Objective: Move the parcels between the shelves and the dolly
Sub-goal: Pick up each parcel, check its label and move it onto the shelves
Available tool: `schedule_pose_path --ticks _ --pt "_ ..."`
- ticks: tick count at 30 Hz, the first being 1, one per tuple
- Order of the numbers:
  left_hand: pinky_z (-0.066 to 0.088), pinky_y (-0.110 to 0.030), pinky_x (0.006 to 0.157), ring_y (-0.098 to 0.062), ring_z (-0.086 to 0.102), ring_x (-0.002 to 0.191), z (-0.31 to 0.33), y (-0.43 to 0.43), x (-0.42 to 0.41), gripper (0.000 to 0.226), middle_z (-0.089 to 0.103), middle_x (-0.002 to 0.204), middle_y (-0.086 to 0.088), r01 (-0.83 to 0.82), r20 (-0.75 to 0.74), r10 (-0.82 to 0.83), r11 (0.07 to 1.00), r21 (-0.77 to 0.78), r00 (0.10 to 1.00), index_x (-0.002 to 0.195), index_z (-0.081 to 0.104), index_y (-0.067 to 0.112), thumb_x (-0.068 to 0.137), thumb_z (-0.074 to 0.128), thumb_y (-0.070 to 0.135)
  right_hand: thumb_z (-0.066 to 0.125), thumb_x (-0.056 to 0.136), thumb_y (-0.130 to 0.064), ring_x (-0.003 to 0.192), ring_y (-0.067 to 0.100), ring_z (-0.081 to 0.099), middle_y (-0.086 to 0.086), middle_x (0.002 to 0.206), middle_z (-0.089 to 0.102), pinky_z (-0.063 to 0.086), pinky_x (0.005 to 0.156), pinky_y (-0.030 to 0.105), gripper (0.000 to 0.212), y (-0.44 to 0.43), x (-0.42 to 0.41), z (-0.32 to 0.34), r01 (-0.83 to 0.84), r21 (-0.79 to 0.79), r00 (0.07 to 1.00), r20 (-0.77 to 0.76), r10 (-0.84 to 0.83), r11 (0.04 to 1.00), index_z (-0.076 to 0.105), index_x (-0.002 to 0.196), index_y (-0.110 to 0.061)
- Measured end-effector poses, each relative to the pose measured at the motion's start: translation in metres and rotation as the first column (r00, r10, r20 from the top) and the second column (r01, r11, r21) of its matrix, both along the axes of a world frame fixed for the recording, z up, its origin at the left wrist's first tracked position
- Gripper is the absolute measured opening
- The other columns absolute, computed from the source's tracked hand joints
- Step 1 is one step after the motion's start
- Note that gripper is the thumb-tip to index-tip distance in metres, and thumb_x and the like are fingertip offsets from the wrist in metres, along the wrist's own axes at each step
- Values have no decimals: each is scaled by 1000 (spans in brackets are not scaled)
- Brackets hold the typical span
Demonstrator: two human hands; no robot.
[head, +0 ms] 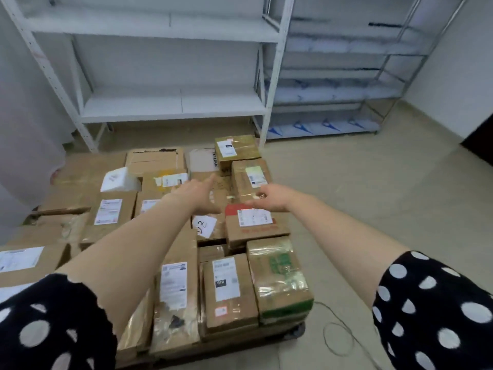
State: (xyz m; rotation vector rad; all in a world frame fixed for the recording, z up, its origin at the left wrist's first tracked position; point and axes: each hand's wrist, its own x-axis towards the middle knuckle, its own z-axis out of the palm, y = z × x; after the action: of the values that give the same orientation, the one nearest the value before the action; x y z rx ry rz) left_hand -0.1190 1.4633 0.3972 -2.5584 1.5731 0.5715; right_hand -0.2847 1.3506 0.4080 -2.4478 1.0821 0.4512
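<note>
Left hand: the left hand (204,196) is reaching forward over the load with straight, spread fingers, gripping nothing.
Right hand: the right hand (270,200) is stretching out beside it with loose fingers, also holding nothing; the two hands are staying apart, and whether either is touching a box is hard to tell.
Sleeves: black sleeves with white dots (53,321) are covering both upper arms.
Parcels: brown cardboard parcels with white labels (229,287) are lying packed side by side in a low stack; a red-topped cardboard carton (256,231) is sitting just below and between the hands.
Dolly: a dark flat dolly (298,329) is showing only at its near right corner, bearing the stack.
Shelves: a white metal shelving unit (173,105) is standing behind the load, against the back wall.
Second rack: a grey metal rack (333,89) is standing beside it, its boards carrying pale sheets with blue marks.
Floor: a beige tiled floor (373,196) is running to the right, with a thin grey cable (336,340) curling near the dolly.
Room: a plain white wall (458,76) is closing the right side.
</note>
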Motion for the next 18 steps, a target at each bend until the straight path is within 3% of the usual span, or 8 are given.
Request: schedule_pose_path --ticks 3,6,9,18 --pt "40 -51 104 -32 45 127 -1 -82 -88 99 42 145 -11 88 -25 -87 996 7 996 151 4 34 78 66 56 58 89 -52 127 26 47 7 143 47 37 103 33 65 -61 -104 5 73 45 997 34 -75 996 44 140 -14" --pt "41 -46 104 -31 44 129 9 -158 -178 93 39 147 -10 201 -53 -199 979 24 978 152 7 32 82 65 50 63 84 -52 137 26 35 10 152 34 30 110 32 83 -119 -208 9 146 -7 988 -45 -146 989 30 147 -9" --pt "38 -44 107 -30 39 134 22 -225 -250 92 33 152 -8 297 -63 -296 955 9 953 152 5 31 84 64 50 70 76 -56 140 26 31 11 153 31 29 113 34 96 -175 -285 16 241 -74 968 -54 -245 968 27 148 -10" --pt "30 -46 112 -28 31 139 48 -374 -390 91 25 156 -7 516 -13 -517 855 -47 856 152 4 34 85 64 46 81 64 -52 138 29 30 12 149 30 31 112 35 111 -275 -404 37 397 -207 918 86 -387 894 22 148 -12"
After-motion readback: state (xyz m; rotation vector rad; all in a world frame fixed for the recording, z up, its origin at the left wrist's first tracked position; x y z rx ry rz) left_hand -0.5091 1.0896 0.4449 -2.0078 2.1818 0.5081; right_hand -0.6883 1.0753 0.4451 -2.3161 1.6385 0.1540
